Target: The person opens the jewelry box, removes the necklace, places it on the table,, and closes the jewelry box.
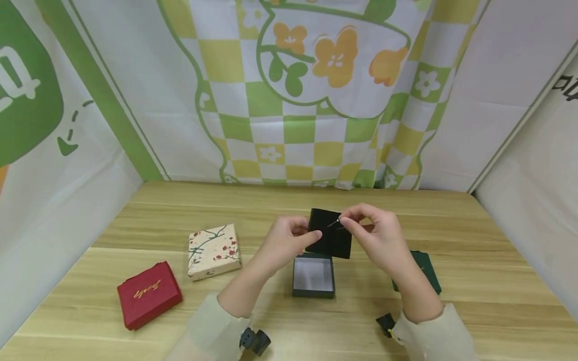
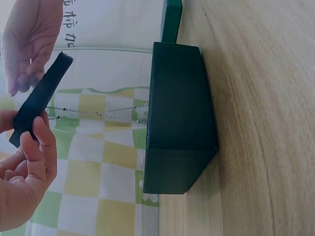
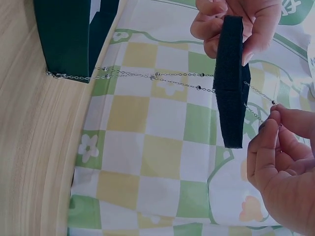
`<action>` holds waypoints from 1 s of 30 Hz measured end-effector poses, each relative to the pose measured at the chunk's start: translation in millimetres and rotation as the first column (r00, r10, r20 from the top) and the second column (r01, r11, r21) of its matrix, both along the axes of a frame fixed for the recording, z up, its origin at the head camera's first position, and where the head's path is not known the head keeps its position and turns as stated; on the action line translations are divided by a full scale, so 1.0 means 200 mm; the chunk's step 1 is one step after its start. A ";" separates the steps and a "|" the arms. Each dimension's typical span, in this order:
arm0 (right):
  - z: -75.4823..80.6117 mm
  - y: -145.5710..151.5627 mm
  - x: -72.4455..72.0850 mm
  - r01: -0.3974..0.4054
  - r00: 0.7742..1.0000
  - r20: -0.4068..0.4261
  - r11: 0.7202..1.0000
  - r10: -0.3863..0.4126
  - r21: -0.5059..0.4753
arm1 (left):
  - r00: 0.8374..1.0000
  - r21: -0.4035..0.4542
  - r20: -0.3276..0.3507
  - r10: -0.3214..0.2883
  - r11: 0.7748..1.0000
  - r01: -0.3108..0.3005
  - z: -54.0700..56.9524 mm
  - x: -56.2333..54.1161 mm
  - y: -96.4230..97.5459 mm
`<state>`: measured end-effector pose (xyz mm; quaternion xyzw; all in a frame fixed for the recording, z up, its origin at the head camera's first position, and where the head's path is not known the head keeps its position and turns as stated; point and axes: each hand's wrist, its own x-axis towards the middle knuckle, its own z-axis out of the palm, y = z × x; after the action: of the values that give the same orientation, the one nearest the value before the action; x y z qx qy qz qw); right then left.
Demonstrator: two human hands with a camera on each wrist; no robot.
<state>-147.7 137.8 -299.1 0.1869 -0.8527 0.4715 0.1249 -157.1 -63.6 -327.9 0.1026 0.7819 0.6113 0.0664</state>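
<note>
One pale-floored box (image 1: 313, 292) stands open, left hand (image 1: 285, 240) gripping a black pad (image 1: 333, 244), right hand (image 1: 376, 234) pinching a chain (image 3: 155, 76).

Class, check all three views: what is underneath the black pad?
Underneath are fingers of the left hand and two strands of silvery chain, hanging toward the table. From the head camera the black pad hides those strands and a patch of table.

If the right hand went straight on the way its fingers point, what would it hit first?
Probably the black pad held by the left hand. The right wrist view shows a small gap, bridged by the chain that the right hand pinches, though exact depth is hard to judge.
</note>
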 end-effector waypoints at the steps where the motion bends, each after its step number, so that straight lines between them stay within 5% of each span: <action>1: 0.00 0.00 0.00 0.001 1.000 -0.001 1.000 -0.001 -0.009 | 1.000 -0.003 -0.003 0.000 1.000 0.000 0.00 0.00 0.00; 11: 0.00 0.01 0.00 -0.055 0.997 -0.067 0.986 0.044 -0.157 | 0.997 -0.094 -0.075 -0.014 0.996 0.007 -0.03 0.00 0.03; 21: 0.02 0.03 -0.01 -0.074 0.994 -0.100 0.972 0.053 -0.224 | 0.999 -0.088 -0.047 0.027 0.996 -0.031 -0.03 0.01 0.01; 30: 0.02 0.03 0.00 -0.033 0.994 -0.111 0.949 -0.002 -0.315 | 0.999 -0.114 -0.044 -0.006 0.994 0.001 -0.02 0.00 0.01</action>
<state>-148.2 143.5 -295.5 0.1969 -0.7565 0.5920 0.1960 -156.2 -62.5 -332.3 0.1136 0.8165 0.5633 0.0558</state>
